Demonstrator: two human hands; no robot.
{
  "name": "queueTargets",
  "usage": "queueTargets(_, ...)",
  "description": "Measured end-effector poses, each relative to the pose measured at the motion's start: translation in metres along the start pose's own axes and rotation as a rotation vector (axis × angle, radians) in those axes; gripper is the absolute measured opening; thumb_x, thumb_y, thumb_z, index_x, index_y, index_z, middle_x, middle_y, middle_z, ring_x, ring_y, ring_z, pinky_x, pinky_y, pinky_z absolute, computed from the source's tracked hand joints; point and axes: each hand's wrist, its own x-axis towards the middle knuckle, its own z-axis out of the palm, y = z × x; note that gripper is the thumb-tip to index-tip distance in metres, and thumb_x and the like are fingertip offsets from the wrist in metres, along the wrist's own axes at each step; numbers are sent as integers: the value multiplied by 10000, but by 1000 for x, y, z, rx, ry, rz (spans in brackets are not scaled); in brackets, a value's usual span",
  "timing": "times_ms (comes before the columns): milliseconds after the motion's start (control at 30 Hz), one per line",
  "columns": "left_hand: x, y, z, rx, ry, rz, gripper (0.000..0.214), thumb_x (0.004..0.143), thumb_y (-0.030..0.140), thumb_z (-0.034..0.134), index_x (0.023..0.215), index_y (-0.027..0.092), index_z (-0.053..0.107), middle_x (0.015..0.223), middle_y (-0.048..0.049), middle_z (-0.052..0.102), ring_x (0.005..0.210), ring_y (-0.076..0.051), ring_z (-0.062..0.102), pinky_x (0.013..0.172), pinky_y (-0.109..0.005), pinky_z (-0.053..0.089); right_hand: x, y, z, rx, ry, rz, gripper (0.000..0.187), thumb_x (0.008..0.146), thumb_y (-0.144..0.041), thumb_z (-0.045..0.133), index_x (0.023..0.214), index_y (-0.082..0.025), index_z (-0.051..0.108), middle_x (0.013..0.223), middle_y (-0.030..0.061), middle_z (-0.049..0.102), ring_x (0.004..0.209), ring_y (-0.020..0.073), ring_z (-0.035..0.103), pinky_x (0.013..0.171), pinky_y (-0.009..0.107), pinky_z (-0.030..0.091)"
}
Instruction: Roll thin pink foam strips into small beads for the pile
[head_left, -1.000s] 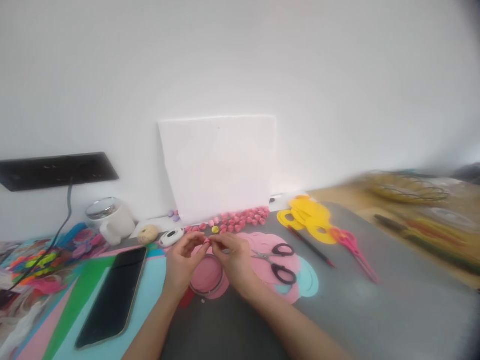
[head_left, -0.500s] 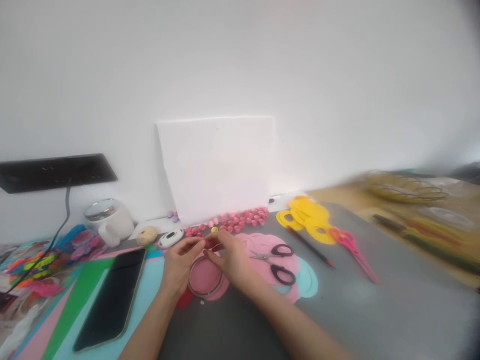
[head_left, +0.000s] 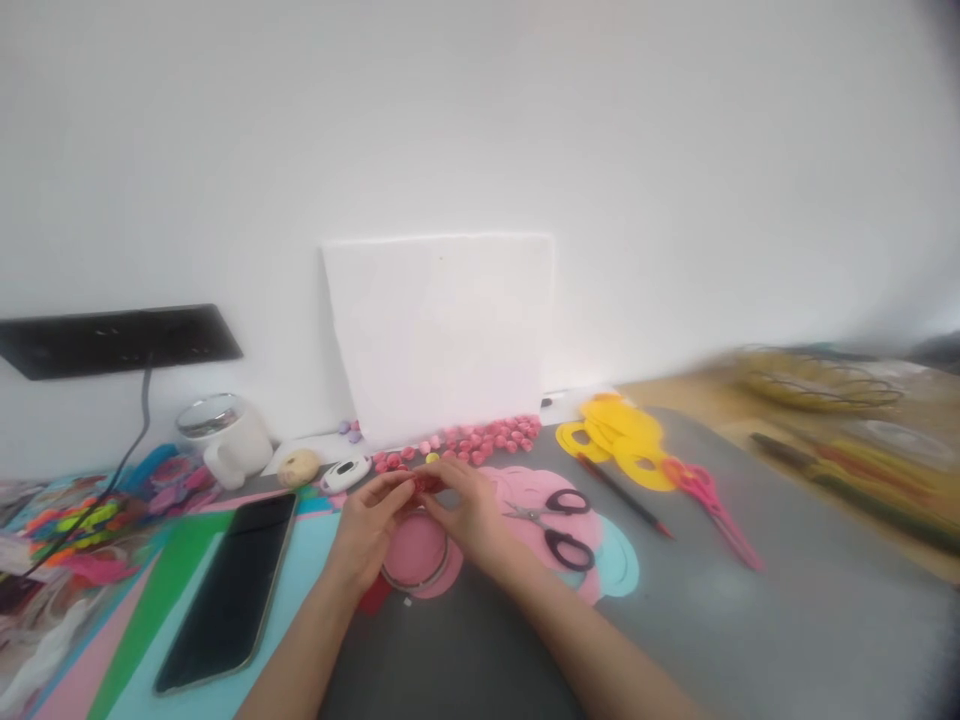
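Note:
My left hand [head_left: 369, 527] and my right hand [head_left: 471, 512] meet in front of the white board. Between their fingertips they pinch a small red piece [head_left: 424, 483], possibly folded or rolled paper; its exact shape is partly hidden by the fingers. Just below the hands, a thin ring [head_left: 415, 588] lies on a round pink paper piece [head_left: 417, 548]. A red scrap [head_left: 375, 597] shows by the left wrist. Many small pink-red pieces [head_left: 495, 437] are heaped behind the hands. Right of my right hand, black-handled scissors [head_left: 568, 550] rest on pink paper cutouts [head_left: 525, 480].
A phone [head_left: 229, 590] lies on coloured sheets [head_left: 161, 575] at left, with a white mug [head_left: 238, 450] behind. To the right are yellow paper cutouts [head_left: 619, 430], a pencil [head_left: 630, 498] and pink scissors [head_left: 716, 515]. A white board [head_left: 442, 340] leans on the wall.
My fingertips have shifted slightly, and more of the red piece shows between them. The whole view has moved a little, so things sit slightly further right.

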Motion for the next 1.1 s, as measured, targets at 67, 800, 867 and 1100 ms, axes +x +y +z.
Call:
queueTargets(67,0,0,0,-31,-13,-26,243,563,222,798,765,124,704,808,-62,721,810,-190,647,749,-279,498,0,1,0,-21,5,-15,230,748,-88,545,926,-203,634,824,44,656,707,151,611,669,272,518)
queueTargets(800,2,-3,-4,-54,8,-60,249,578,193,793,790,114,692,825,-72,721,732,-156,645,732,-276,501,-3,8,0,-84,-26,-93,471,772,-75,503,1213,-239,483,968,51,671,856,179,622,797,334,515)
queueTargets(867,2,-3,-3,-44,24,-43,258,566,190,800,788,117,691,818,-68,724,730,-159,650,721,-269,503,-3,8,0,-70,-52,-92,483,776,-66,488,1222,-248,472,996,47,663,883,173,621,827,335,507)
queueTargets(1100,1,-3,-2,-80,1,-77,250,565,171,805,779,122,685,756,-47,717,716,-171,665,707,-270,516,-4,8,1,-110,-47,-72,507,720,-75,556,1202,-217,492,1007,78,640,902,197,605,786,333,517)
